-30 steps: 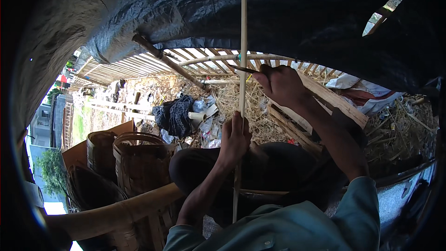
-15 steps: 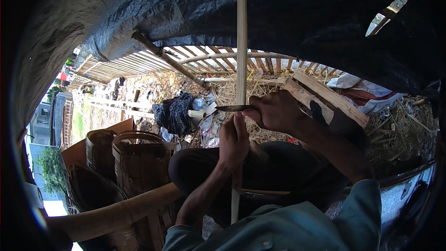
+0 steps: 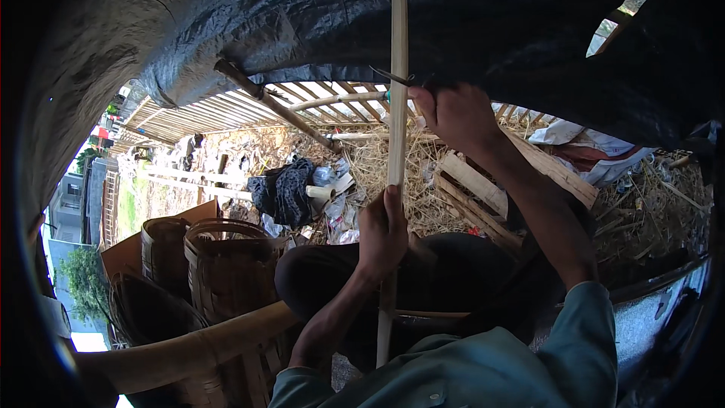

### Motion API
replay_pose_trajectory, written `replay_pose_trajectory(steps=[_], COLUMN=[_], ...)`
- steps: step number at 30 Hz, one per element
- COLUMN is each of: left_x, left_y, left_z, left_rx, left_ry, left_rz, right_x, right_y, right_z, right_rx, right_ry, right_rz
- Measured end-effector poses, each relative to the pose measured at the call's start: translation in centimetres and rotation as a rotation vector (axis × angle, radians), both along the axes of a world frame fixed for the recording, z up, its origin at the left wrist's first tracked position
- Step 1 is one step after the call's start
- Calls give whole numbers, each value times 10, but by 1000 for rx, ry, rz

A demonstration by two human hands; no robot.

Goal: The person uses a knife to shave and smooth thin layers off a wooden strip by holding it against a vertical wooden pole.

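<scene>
A long pale bamboo strip (image 3: pixel 398 136) stands nearly upright in front of me, running from the top of the view down past my lap. My left hand (image 3: pixel 383 234) is closed around it above my knees, thumb lying along the strip. Farther up, my right hand (image 3: pixel 461 115) grips a knife (image 3: pixel 387 75) whose handle is hidden in the fist. The thin dark blade lies across the strip and sticks out on its left side. Whether its edge bites into the bamboo, I cannot tell.
Woven baskets (image 3: pixel 234 264) stand at my left behind a thick bamboo pole (image 3: pixel 189 351). Dark plastic sheeting (image 3: pixel 317 23) hangs ahead, over a slatted bamboo fence (image 3: pixel 204 117). Wooden boards (image 3: pixel 474 185), straw and a dark patterned cloth (image 3: pixel 283 193) lie on the ground.
My right hand has moved up and away along the strip with the knife, leaving my left hand behind. The left hand stays almost in place on the strip.
</scene>
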State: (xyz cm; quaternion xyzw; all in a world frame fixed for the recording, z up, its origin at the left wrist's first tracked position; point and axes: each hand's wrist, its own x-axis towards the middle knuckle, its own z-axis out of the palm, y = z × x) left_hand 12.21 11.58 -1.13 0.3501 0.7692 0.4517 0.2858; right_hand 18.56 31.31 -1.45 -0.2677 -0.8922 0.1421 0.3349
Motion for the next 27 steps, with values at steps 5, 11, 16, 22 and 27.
replay_pose_trajectory(steps=[5,11,16,22,27], left_x=[-7,-18,-27,-25,-8], left_y=[4,3,-4,-7,-8], left_z=[4,-7,-23,-18,-8], left_rx=[-20,14,214,133,-32], left_ry=[-105,-192,695,644,-118], left_rz=[31,37,-216,-255,-19], right_x=[2,13,13,13,7], right_y=[4,-34,-56,-61,-45], right_z=[-12,-13,-19,-23,-31], right_rx=[70,-116,-55,30,15], right_ry=[80,-101,-97,-121,-26], right_rz=[42,352,433,405,188])
